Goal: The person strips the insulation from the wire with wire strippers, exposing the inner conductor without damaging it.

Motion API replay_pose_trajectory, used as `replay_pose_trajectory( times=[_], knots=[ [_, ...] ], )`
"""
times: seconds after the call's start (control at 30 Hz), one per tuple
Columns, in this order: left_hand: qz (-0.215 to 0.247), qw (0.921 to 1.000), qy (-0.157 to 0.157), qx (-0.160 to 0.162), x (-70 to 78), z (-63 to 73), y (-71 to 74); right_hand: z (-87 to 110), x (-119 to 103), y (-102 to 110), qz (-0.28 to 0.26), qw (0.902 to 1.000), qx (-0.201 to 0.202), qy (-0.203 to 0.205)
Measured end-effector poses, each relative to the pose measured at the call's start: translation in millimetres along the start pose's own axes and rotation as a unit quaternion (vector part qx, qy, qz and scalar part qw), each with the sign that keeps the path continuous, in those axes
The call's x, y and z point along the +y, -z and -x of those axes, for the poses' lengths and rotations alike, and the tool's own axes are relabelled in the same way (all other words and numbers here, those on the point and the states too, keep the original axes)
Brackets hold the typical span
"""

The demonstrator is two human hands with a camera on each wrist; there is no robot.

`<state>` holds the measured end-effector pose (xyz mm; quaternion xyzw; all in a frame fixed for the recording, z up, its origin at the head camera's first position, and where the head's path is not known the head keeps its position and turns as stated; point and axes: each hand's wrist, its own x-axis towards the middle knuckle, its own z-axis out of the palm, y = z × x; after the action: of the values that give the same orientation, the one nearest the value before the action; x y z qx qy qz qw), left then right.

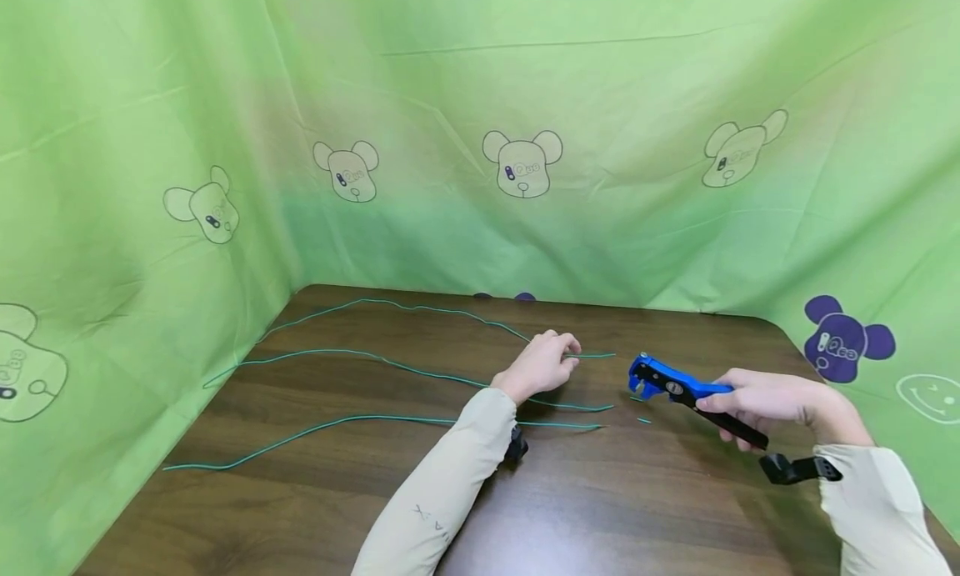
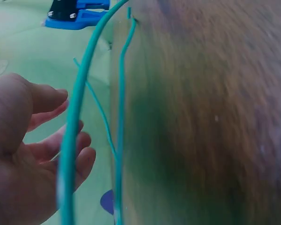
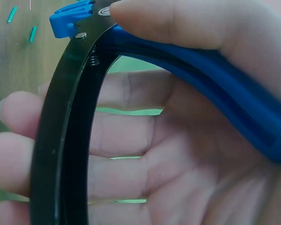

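My right hand (image 1: 768, 399) grips a wire stripper (image 1: 678, 388) with blue and black handles, its fingers curled round the black one. The tool's blue head points left, above two short bits of green wire (image 3: 33, 34). My left hand (image 1: 542, 363) hovers by the right part of the farthest green wire (image 1: 420, 308), fingers loosely bent. In the left wrist view the thumb stands apart from the fingertips with nothing pinched between. Below it lie the middle wire (image 1: 322, 351) and the nearest wire (image 1: 330, 424), partly hidden by the hand and sleeve.
The three wires run sideways across a brown wooden table (image 1: 570, 501), reaching its left edge. A green printed curtain (image 1: 450, 84) encloses the back and sides. Black wrist camera mounts (image 1: 795, 469) sit on both sleeves.
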<state>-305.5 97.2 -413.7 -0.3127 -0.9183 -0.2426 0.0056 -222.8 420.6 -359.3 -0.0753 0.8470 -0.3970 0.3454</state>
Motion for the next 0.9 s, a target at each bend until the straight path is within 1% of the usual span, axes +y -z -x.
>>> replay_pose_trajectory(
  times=[0.23,0.3,0.4,0.53,0.63,0.73,0.83,0.9],
  knots=[
    [-0.04,0.9988,0.028,-0.004,9.5,-7.1,-9.2,-0.2,0.9,2.2,-0.009,0.9999,-0.009,0.011],
    [-0.055,0.998,0.03,-0.005,12.0,-9.1,-11.6,-0.5,1.3,2.8,-0.009,0.9998,-0.011,0.014],
    [-0.065,0.9973,0.03,-0.014,15.7,-12.0,-14.4,-2.0,2.5,4.2,-0.007,0.9997,-0.015,0.02],
    [-0.091,0.9951,0.031,-0.024,19.3,-15.7,-17.8,-3.3,4.0,5.5,-0.004,0.9994,-0.016,0.029],
    [-0.112,0.9926,0.037,-0.026,18.7,-17.5,-20.8,-3.6,4.1,5.8,-0.003,0.9992,-0.018,0.037],
    [-0.119,0.9915,0.044,-0.028,16.0,-18.1,-23.0,-2.7,3.5,6.6,-0.001,0.9987,-0.024,0.045],
    [-0.117,0.9921,0.038,-0.022,12.4,-18.3,-23.8,-1.3,3.0,8.2,0.0,0.9985,-0.027,0.049],
    [-0.109,0.9936,0.024,-0.019,10.7,-18.3,-22.7,-0.4,2.7,9.8,0.003,0.9986,-0.024,0.047]
  ],
)
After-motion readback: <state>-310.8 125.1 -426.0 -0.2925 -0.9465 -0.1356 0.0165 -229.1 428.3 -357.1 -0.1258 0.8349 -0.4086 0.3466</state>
